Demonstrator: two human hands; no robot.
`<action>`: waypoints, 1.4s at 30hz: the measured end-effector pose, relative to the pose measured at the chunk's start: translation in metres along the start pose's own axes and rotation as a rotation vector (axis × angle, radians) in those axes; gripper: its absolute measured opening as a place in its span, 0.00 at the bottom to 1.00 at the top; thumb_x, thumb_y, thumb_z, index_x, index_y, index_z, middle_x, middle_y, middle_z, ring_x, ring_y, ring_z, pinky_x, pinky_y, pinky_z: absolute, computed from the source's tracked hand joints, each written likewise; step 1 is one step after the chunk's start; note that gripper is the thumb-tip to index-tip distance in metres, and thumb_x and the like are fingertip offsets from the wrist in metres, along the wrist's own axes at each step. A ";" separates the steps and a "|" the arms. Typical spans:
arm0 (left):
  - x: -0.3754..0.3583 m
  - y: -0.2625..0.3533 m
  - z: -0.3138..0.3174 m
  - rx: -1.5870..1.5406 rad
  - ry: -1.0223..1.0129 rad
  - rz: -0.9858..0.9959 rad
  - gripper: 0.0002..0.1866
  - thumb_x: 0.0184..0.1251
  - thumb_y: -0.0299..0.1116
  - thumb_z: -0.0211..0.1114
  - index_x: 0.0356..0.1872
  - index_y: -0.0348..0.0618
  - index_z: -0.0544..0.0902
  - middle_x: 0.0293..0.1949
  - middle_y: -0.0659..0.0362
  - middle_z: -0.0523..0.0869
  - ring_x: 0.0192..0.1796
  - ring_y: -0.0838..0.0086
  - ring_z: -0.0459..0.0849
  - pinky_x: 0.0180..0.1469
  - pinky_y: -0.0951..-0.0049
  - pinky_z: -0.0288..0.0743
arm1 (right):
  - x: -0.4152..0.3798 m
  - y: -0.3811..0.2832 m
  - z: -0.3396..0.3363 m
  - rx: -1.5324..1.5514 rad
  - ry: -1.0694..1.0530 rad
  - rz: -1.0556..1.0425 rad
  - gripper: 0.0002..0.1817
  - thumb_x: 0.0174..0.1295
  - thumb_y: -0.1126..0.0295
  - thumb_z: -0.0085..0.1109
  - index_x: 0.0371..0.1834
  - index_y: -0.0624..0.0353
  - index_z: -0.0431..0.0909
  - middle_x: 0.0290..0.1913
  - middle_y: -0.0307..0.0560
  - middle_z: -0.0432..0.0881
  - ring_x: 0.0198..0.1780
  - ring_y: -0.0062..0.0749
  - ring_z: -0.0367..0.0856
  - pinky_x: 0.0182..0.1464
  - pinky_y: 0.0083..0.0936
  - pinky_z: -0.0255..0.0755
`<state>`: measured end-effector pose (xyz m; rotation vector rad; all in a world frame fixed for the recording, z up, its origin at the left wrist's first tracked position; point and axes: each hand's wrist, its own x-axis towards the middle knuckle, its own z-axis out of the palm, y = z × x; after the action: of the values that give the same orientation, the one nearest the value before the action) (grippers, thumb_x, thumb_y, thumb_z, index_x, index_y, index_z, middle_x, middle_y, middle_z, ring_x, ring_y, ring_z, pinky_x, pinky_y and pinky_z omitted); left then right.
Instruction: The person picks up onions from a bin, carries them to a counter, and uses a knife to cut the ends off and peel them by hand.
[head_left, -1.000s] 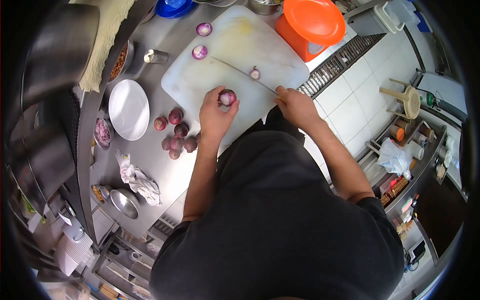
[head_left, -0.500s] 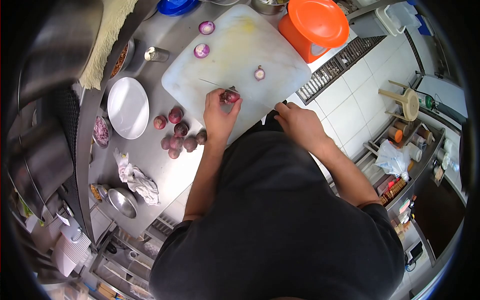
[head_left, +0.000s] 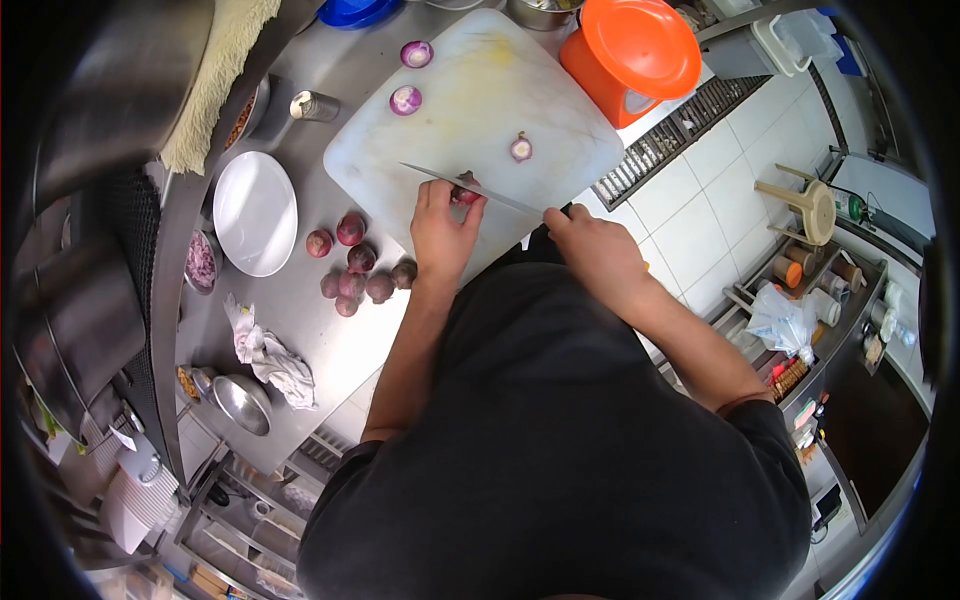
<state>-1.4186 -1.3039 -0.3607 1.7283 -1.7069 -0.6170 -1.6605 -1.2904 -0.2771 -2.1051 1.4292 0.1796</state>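
Observation:
On the near side of a white cutting board (head_left: pixel 560 120), my left hand (head_left: pixel 446 228) pinches a red onion (head_left: pixel 466 188) between thumb and fingers. My right hand (head_left: pixel 597 250) is closed round the handle of a knife (head_left: pixel 510 200). Its long thin blade slants across the onion, the tip pointing to the upper left. Farther up the board lie cut onion pieces: a purple-rimmed half (head_left: pixel 405 100), another piece (head_left: pixel 416 54) beyond it, and a small end piece (head_left: pixel 521 148) to the right. Several whole red onions (head_left: pixel 361 258) sit on the steel counter left of my left hand.
An oval white plate (head_left: pixel 255 214), a metal can (head_left: pixel 314 106) and a crumpled cloth (head_left: pixel 272 355) are on the counter at left. A bowl of chopped onion (head_left: pixel 201 262) stands by the plate. An orange container (head_left: pixel 630 55) stands beyond the board's right corner.
The knife blade, edge-on and hardly visible before, now shows its flat side across the onion. My right hand has turned slightly; my left hand keeps its hold.

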 end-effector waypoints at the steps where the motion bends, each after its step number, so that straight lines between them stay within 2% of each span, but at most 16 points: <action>1: 0.000 0.002 0.000 -0.011 0.004 -0.011 0.18 0.62 0.32 0.83 0.44 0.42 0.81 0.43 0.55 0.86 0.46 0.55 0.88 0.48 0.55 0.83 | 0.005 -0.002 0.002 0.001 0.003 -0.005 0.11 0.78 0.65 0.60 0.54 0.58 0.74 0.41 0.57 0.83 0.38 0.54 0.91 0.39 0.49 0.84; 5: -0.001 0.000 0.002 -0.025 0.010 -0.027 0.18 0.62 0.33 0.83 0.44 0.42 0.81 0.44 0.53 0.85 0.46 0.53 0.88 0.48 0.54 0.83 | 0.025 -0.009 0.005 -0.023 0.029 -0.056 0.10 0.77 0.66 0.60 0.53 0.58 0.73 0.40 0.58 0.83 0.37 0.55 0.91 0.37 0.47 0.85; 8: -0.004 -0.004 0.003 0.003 0.019 -0.006 0.21 0.61 0.31 0.85 0.48 0.40 0.82 0.45 0.52 0.86 0.46 0.55 0.89 0.49 0.58 0.86 | 0.041 -0.015 0.010 0.036 0.013 -0.062 0.15 0.67 0.80 0.58 0.55 0.59 0.74 0.42 0.60 0.85 0.40 0.59 0.92 0.40 0.48 0.86; 9: -0.005 -0.006 0.005 0.014 0.024 0.006 0.22 0.60 0.30 0.86 0.49 0.39 0.82 0.45 0.52 0.86 0.46 0.57 0.89 0.50 0.60 0.87 | 0.046 -0.015 0.013 0.032 0.010 -0.070 0.15 0.67 0.79 0.59 0.56 0.59 0.74 0.42 0.61 0.85 0.40 0.59 0.92 0.40 0.48 0.86; 11: -0.007 -0.008 0.008 -0.044 0.052 -0.001 0.22 0.61 0.31 0.85 0.51 0.40 0.82 0.46 0.51 0.86 0.47 0.54 0.88 0.49 0.57 0.85 | 0.058 -0.016 0.021 0.026 0.004 -0.087 0.15 0.68 0.78 0.59 0.57 0.59 0.74 0.43 0.61 0.86 0.41 0.59 0.92 0.41 0.48 0.87; 14: -0.011 -0.011 0.007 -0.078 0.075 0.002 0.23 0.61 0.31 0.85 0.53 0.40 0.81 0.47 0.51 0.86 0.47 0.54 0.88 0.49 0.56 0.84 | 0.069 -0.015 0.033 -0.033 0.004 -0.073 0.11 0.80 0.64 0.59 0.56 0.57 0.74 0.41 0.57 0.86 0.40 0.56 0.92 0.40 0.47 0.86; 18: -0.011 -0.011 0.003 -0.074 0.040 -0.012 0.25 0.61 0.29 0.84 0.56 0.40 0.81 0.48 0.50 0.86 0.49 0.55 0.88 0.52 0.57 0.85 | 0.075 -0.009 0.046 0.053 0.005 -0.067 0.12 0.80 0.64 0.58 0.59 0.56 0.74 0.43 0.58 0.87 0.43 0.57 0.92 0.43 0.49 0.86; 21: -0.011 -0.003 -0.001 -0.098 0.032 -0.105 0.26 0.62 0.27 0.83 0.60 0.37 0.82 0.52 0.49 0.87 0.48 0.62 0.91 0.50 0.65 0.87 | 0.074 -0.008 0.043 0.082 -0.031 -0.050 0.13 0.80 0.66 0.57 0.62 0.55 0.75 0.46 0.59 0.88 0.46 0.58 0.92 0.45 0.51 0.86; 24: -0.009 -0.004 -0.003 -0.200 -0.046 -0.224 0.28 0.65 0.25 0.80 0.65 0.37 0.80 0.55 0.51 0.87 0.49 0.67 0.91 0.52 0.66 0.88 | 0.073 -0.008 0.044 0.087 -0.034 -0.045 0.14 0.81 0.63 0.57 0.62 0.55 0.75 0.47 0.59 0.88 0.47 0.58 0.92 0.46 0.52 0.86; 27: -0.009 -0.018 0.001 -0.546 -0.077 -0.301 0.29 0.69 0.22 0.75 0.70 0.36 0.77 0.60 0.54 0.86 0.53 0.70 0.90 0.58 0.68 0.88 | 0.075 -0.007 0.042 0.100 -0.038 -0.040 0.14 0.80 0.62 0.57 0.63 0.55 0.75 0.47 0.58 0.89 0.47 0.58 0.92 0.47 0.52 0.86; 30: -0.009 -0.027 0.000 -0.828 -0.094 -0.362 0.29 0.71 0.16 0.69 0.72 0.36 0.74 0.64 0.53 0.83 0.60 0.72 0.87 0.60 0.69 0.87 | 0.075 -0.006 0.042 0.123 -0.028 -0.031 0.15 0.80 0.61 0.58 0.62 0.56 0.76 0.47 0.59 0.89 0.48 0.57 0.92 0.49 0.52 0.85; 33: -0.009 -0.023 -0.007 -1.052 -0.098 -0.432 0.28 0.75 0.16 0.63 0.75 0.38 0.73 0.66 0.54 0.82 0.62 0.71 0.85 0.65 0.68 0.84 | 0.072 -0.007 0.042 0.150 -0.020 -0.014 0.15 0.79 0.61 0.59 0.61 0.56 0.77 0.46 0.59 0.89 0.48 0.58 0.91 0.50 0.52 0.84; 36: -0.007 -0.026 -0.017 -1.312 -0.130 -0.545 0.29 0.78 0.18 0.60 0.79 0.39 0.72 0.66 0.54 0.82 0.62 0.71 0.85 0.65 0.68 0.84 | 0.069 -0.003 0.038 0.190 0.012 -0.005 0.14 0.78 0.62 0.60 0.58 0.58 0.78 0.46 0.59 0.88 0.48 0.58 0.90 0.51 0.52 0.83; 38: -0.007 -0.030 -0.020 -1.377 -0.159 -0.553 0.29 0.80 0.20 0.59 0.80 0.39 0.72 0.66 0.55 0.83 0.61 0.71 0.86 0.65 0.68 0.83 | 0.063 -0.002 0.034 0.200 0.016 0.029 0.13 0.78 0.63 0.60 0.56 0.58 0.79 0.45 0.59 0.88 0.48 0.59 0.90 0.51 0.52 0.82; 42: -0.006 -0.030 -0.019 -1.433 -0.156 -0.628 0.28 0.82 0.23 0.62 0.80 0.38 0.72 0.63 0.56 0.84 0.57 0.72 0.87 0.64 0.67 0.85 | 0.047 0.002 0.024 0.252 0.191 0.042 0.11 0.77 0.63 0.61 0.50 0.60 0.80 0.44 0.56 0.86 0.45 0.60 0.88 0.49 0.53 0.82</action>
<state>-1.3837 -1.2967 -0.3695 1.0209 -0.3417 -1.7100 -1.6382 -1.3159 -0.3174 -1.9269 1.5193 -0.1824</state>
